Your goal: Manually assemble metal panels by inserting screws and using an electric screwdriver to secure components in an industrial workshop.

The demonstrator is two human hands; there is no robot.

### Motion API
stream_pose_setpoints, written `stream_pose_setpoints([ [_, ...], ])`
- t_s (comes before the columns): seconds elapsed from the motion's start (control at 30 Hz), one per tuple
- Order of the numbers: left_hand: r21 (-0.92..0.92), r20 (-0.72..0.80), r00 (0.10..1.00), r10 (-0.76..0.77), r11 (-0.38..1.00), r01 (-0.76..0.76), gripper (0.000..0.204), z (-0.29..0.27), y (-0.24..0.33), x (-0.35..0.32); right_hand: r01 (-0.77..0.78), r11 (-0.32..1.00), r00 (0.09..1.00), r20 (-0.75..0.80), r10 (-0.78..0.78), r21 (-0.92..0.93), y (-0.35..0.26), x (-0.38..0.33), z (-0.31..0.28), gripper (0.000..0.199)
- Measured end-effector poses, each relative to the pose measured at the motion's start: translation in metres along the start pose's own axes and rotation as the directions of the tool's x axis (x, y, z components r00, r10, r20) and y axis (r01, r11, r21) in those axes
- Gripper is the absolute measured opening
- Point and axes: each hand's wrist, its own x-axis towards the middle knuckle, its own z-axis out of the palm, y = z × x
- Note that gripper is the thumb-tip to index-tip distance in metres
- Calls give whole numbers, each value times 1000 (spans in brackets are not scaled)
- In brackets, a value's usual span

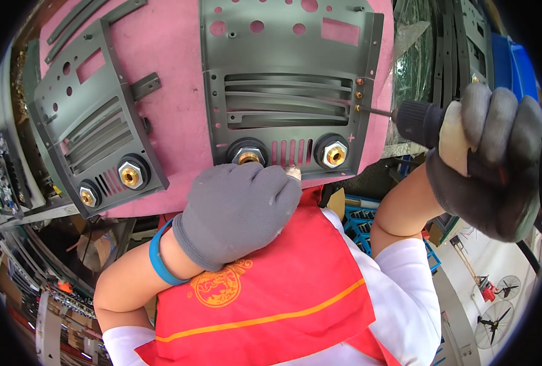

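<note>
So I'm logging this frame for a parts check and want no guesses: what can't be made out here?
- Head view: the near edge of the grey panel under the left hand is covered by the glove.
- The driver's grip and trigger are hidden inside the right hand.
- Whether the bit is seated in a brass screw: too small.
- The stacked panels at top right are cut off by the rim.

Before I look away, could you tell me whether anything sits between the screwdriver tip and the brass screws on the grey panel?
Nothing visible does: the screwdriver tip already reaches the lowest of the brass screws on the grey panel.
</note>
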Motion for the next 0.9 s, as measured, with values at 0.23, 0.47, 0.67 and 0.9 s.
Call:
stream_pose_setpoints([
  [0.23, -42, -28, 1000, -3, 999, 2, 35, -2, -1, 2, -296, 954, 951, 107, 290, 48, -17, 3, -9, 9],
  [0.47, -125, -33, 999, 6, 992, -10, 35, -21, -2, 5, -330, 944, 940, 106, 325, 28, -45, -5, -48, 14],
  [0.67, -60, -16, 998, 56, 997, -57, 35, -13, -8, -4, -360, 933, 927, 109, 358, 3, -32, -5, -15, 21],
  [0.9, -31, -38, 994, 103, 994, -105, 39, -5, -15, -9, -418, 908, 901, 116, 418, -22, -32, -5, 2, 29],
])
